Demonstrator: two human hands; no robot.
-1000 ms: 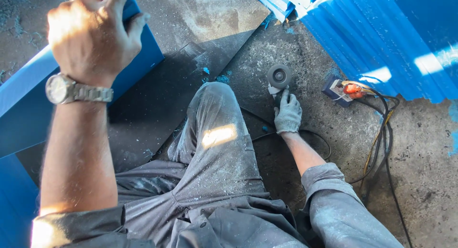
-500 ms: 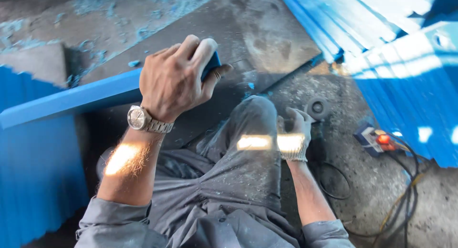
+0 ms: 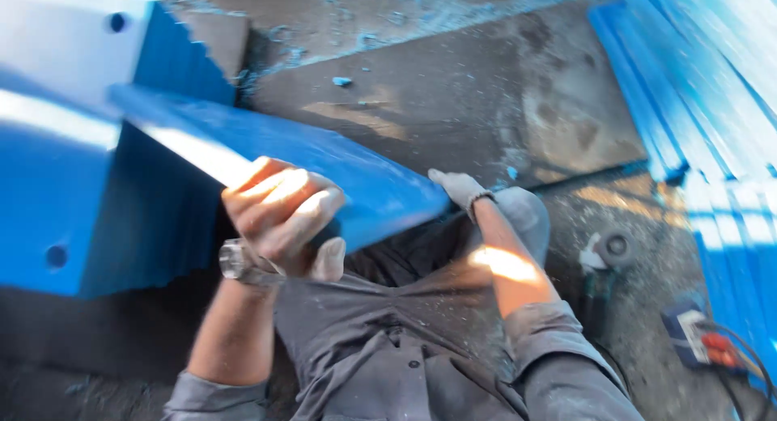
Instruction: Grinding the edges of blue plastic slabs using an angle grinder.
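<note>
Blue painted board [image 3: 356, 174] slants across the lap, and the bare left hand [image 3: 283, 219] has it clamped near the middle, fingers curled tight over the top edge, a wristwatch [image 3: 236, 261] just below. The gloved right hand [image 3: 457, 186] sits at the board's lower end by the knee, touching it; whether those fingers grip or just press, I cannot tell. The upper end runs toward a stack of blue panels [image 3: 73, 146] on the left. An angle grinder [image 3: 607, 251] lies on the concrete floor [image 3: 453, 97] to the right, apart from both hands, with a power strip [image 3: 696, 336] nearer the corner.
</note>
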